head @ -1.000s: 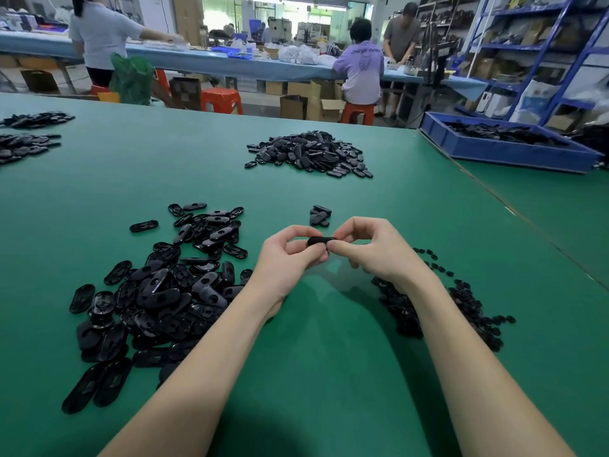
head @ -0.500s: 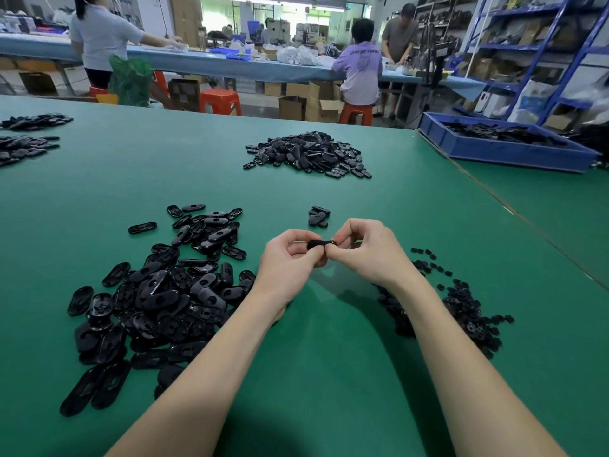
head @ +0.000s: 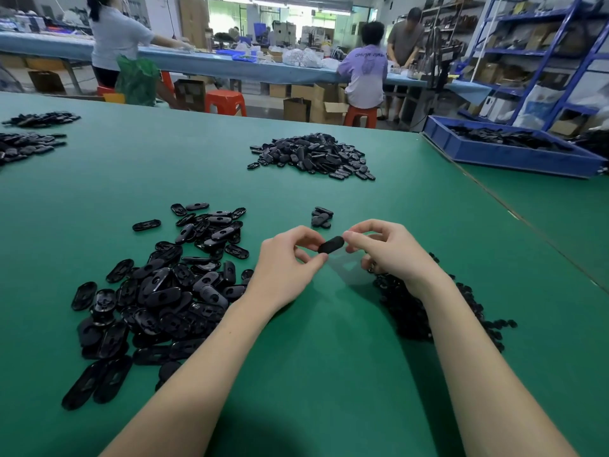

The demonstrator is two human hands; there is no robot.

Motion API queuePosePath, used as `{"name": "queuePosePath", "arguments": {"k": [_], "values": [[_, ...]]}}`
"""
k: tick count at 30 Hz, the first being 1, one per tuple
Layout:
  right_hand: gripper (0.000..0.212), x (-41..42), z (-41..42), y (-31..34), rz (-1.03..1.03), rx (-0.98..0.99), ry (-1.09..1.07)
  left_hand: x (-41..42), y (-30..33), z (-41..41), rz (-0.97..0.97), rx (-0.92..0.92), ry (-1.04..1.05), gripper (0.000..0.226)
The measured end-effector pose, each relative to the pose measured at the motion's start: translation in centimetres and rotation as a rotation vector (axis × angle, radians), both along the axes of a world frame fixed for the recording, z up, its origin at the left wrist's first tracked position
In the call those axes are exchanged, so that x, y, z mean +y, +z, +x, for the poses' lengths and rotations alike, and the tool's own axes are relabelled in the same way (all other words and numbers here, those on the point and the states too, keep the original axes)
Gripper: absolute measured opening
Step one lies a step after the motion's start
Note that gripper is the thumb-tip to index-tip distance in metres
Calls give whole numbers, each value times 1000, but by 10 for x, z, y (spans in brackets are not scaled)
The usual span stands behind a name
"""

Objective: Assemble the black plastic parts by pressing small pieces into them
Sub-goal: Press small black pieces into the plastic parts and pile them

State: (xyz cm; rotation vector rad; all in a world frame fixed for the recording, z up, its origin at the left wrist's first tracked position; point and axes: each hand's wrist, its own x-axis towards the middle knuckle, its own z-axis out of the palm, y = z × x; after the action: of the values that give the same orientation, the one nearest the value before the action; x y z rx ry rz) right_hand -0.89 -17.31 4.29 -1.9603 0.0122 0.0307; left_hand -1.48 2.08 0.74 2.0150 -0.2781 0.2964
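**Oval part held between two hands above a green worktop**

The setting is a workshop: blue metal shelving stands at right, and a long blue-covered bench crosses the far side, where three people work near orange stools and cardboard boxes. The green worktop, matte and smooth, fills the foreground; a seam divides it from a second green panel at right, on which a shallow blue tray of dark pieces rests.

Heaps of black plastic lie on the worktop. The largest, the near-left heap, consists of glossy, flat, oval shells, several showing moulded recesses. A far heap of similar ovals lies at centre, two more heaps at the far left, and a small cluster just beyond the hands. A heap of small pieces, much finer, lies under and beside the right forearm.

The held part, a smooth black oval, is tilted and raised above the worktop between the hands. The left hand pinches its lower end with curled fingers; the right hand pinches its upper end likewise.
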Motion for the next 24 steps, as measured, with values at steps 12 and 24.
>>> {"name": "queuePosePath", "arguments": {"k": [12,24], "values": [[12,-8,1,1,-115,52,33,-34,19,78,32,212,353,13],[12,-6,-1,1,-120,83,114,-32,13,83,96,220,332,20]]}}
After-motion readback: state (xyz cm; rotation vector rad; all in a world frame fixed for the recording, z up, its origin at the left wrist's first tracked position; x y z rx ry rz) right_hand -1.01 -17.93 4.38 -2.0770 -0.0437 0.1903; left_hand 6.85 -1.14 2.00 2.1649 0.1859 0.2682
